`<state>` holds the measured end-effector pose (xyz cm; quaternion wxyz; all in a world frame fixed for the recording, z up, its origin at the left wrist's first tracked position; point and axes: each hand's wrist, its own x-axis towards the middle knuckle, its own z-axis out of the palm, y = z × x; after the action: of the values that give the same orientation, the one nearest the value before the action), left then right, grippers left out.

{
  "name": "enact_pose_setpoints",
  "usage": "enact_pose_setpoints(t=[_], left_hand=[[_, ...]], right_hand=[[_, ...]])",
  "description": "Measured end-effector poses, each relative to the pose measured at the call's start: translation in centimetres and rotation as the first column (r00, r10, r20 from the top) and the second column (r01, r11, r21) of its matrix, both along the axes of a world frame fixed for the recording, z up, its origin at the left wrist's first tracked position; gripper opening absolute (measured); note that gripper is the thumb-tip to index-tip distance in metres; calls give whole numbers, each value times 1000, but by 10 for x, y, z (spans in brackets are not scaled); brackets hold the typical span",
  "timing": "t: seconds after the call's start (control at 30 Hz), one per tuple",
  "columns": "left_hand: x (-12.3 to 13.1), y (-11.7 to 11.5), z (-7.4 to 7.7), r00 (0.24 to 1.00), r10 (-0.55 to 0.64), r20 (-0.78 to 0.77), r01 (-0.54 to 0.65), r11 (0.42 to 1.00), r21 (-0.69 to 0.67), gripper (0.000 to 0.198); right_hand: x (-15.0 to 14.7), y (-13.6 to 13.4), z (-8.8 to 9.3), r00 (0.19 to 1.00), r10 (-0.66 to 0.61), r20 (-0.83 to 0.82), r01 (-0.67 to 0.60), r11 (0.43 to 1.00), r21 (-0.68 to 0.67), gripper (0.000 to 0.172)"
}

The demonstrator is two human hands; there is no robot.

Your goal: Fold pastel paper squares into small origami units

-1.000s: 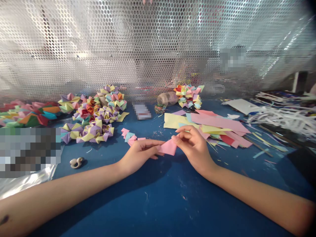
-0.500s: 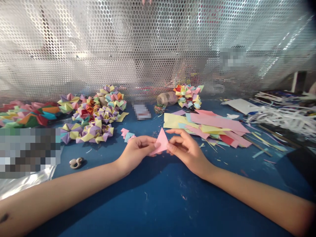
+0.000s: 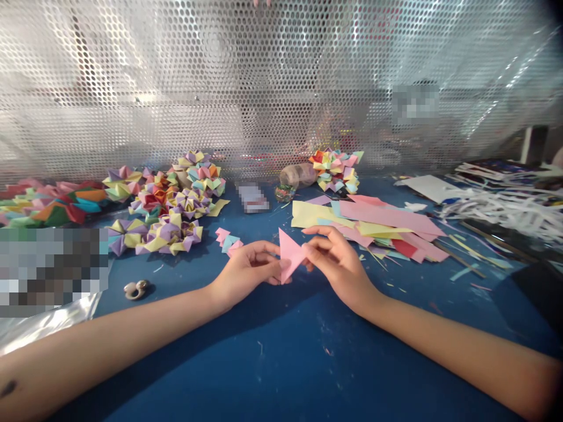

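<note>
A pink piece of folded paper [image 3: 290, 253], triangular in outline, is held up between both hands over the blue table [image 3: 281, 357]. My left hand [image 3: 251, 268] pinches its lower left side between thumb and fingers. At its right corner, my right hand [image 3: 335, 262] grips it with thumb and fingertip, the other fingers curled loosely above. Just behind my left hand lie a few small folded paper pieces [image 3: 229, 241] in pink and light blue.
Folded-paper flower shapes [image 3: 169, 234] crowd the back left, near two rings [image 3: 136, 289]. Coloured paper strips [image 3: 373, 223] lie in a pile behind my right hand. White paper shreds [image 3: 488, 205] are heaped far right. A perforated metal screen [image 3: 272, 76] closes off the back.
The pink paper has turned in my fingers: its upper point has shifted left and another corner now points right. My right hand has moved slightly right.
</note>
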<state>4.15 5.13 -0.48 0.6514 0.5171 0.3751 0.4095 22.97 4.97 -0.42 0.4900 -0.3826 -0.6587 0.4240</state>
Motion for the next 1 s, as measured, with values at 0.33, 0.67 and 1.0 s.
enact_pose_setpoints(t=[0.33,0.67,1.0], left_hand=[[-1,2,-3,1000,18,22,-18,1000,5,32],[-1,2,-2,1000,-13,20,12,1000,24,37],[-1,1,-1,999,-34,-39,36,999,40,38]], right_hand=[[2,4,-3,998,61,17,-60,998,-29,23],[3,3,-2,991,118,57,-118,993,1,22],[2,4,-2,997,26,71,-26,1000,2,15]])
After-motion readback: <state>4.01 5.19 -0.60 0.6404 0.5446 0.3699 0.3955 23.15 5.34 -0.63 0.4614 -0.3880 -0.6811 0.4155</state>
